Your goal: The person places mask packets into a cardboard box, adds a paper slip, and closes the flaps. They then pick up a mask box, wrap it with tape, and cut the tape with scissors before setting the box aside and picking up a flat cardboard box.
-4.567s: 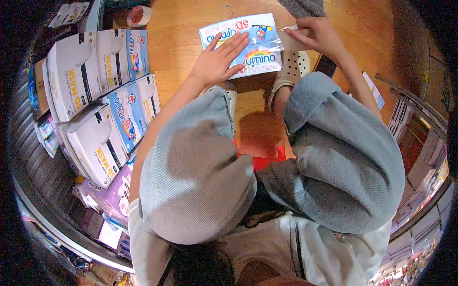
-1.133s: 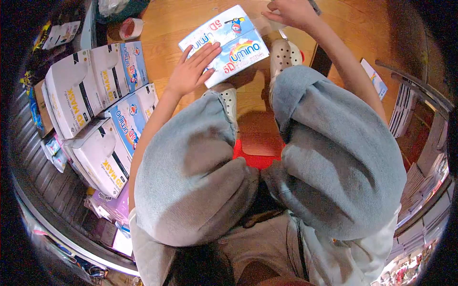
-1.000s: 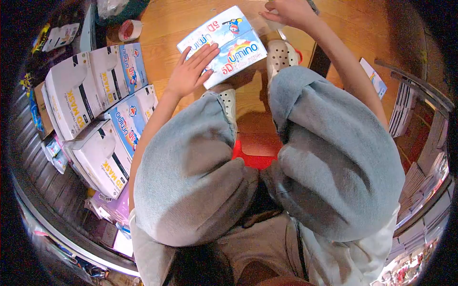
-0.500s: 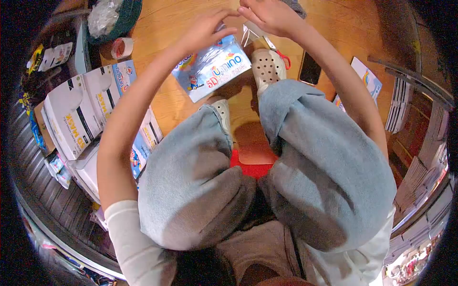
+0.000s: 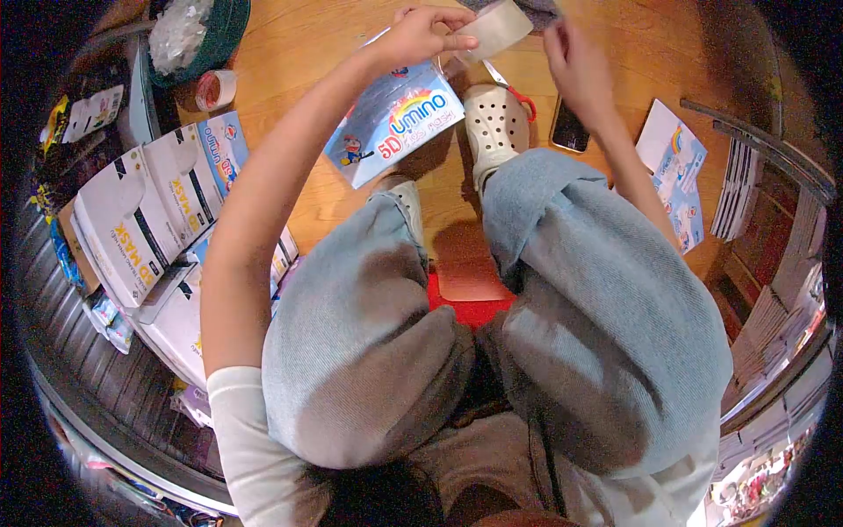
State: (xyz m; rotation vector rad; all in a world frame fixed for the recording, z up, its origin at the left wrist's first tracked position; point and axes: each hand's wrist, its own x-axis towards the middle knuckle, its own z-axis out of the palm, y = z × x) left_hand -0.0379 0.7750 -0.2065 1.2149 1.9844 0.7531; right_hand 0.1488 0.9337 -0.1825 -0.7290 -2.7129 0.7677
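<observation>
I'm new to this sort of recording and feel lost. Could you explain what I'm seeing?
There's no machine: these are a person's two bare hands, seen by one head-worn camera looking forward and down. The left hand holds a wide roll of pale, translucent tape. The right hand is close by, too blurred to tell whether it holds anything. On the brown wooden floor lie a blue-and-white cardboard box, red-handled scissors and a black rectangular phone.

I reach forward, bare-armed. My left arm (image 5: 268, 202) bows outward, left hand (image 5: 424, 37) closed in a pinch; my right arm (image 5: 638, 176) slants inward, right hand (image 5: 580, 77) curled, apart from the left, slightly blurred.
</observation>
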